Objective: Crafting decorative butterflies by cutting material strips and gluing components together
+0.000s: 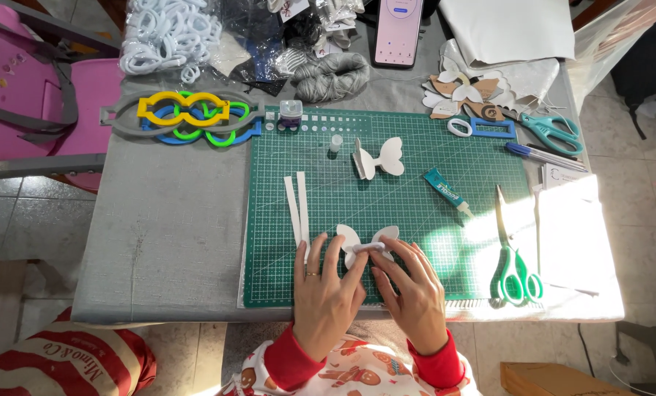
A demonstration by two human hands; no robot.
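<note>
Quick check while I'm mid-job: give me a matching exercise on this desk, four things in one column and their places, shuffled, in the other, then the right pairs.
Things:
1. white bow piece
2. glue tube
3. phone
4. green scissors

Places:
A. at the table's far edge, off the cutting mat
B. right of the mat, partly in the sunlit patch
C. under the fingertips of both hands
D. on the mat, right of the other white bow

Pairs: 1-C, 2-D, 3-A, 4-B
</note>
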